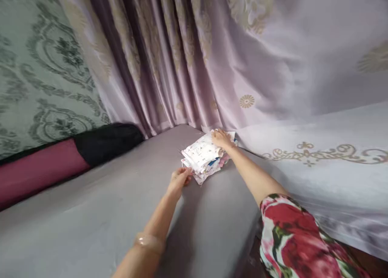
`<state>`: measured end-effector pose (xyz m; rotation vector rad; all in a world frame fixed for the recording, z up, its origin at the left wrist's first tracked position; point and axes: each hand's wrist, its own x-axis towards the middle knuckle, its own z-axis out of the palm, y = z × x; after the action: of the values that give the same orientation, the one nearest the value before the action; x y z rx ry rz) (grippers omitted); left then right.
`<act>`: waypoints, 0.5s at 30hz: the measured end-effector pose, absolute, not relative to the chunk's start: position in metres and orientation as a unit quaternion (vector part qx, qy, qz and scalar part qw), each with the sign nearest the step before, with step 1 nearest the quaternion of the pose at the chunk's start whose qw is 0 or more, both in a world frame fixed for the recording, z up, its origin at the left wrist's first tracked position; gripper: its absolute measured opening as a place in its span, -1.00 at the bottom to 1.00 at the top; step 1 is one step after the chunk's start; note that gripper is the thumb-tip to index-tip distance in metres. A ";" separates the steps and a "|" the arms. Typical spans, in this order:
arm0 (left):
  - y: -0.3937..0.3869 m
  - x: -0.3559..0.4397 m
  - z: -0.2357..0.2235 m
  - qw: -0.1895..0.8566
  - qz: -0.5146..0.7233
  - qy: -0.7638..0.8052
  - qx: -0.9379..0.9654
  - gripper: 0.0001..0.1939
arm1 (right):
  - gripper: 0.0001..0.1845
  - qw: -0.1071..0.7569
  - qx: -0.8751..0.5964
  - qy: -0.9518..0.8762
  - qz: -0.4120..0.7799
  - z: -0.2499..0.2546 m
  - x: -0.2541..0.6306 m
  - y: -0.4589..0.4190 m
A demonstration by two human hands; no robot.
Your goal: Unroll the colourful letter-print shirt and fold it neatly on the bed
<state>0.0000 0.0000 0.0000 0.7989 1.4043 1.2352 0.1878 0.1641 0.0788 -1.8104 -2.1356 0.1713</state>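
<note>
- The loose layers look likely to be the weak point: if the left hand pushes sideways against the stack of thin printed sheets while the right hand bears down on top, the upper sheets could shear off and fan out.
- The stack sits near the far corner of the grey bed, so a slide towards the right edge could tip sheets into the dark gap beside the white embroidered cover. The smooth grey surface may offer little grip.
- A trailing edge could also catch on the bangle or the floral sleeve if an arm drags across.
- The stack is low, uneven and slightly skewed. Mostly white printed layers lie on top, with blue and pink edges showing along its near right side. Whether they are cloth or paper cannot be told.
- The right hand lies open over the far top edge, resting on the stack. The left hand's fingers curl against the near left edge, but whether they are gripping cannot be told.
</note>
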 end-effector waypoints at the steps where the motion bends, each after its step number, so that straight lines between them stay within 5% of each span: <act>1: -0.006 -0.009 -0.001 0.523 0.517 0.594 0.325 -0.45 | -0.51 0.169 -0.621 -0.763 0.058 0.079 0.180 0.158; 15: -0.139 -0.154 0.006 0.441 0.477 0.691 0.316 -0.50 | -0.45 0.110 -0.556 -0.821 -0.076 0.049 0.120 0.115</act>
<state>-0.1544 -0.1391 0.0064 0.7839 1.7161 1.1848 0.1204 0.1151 0.0486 -1.6334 -2.4117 -0.2243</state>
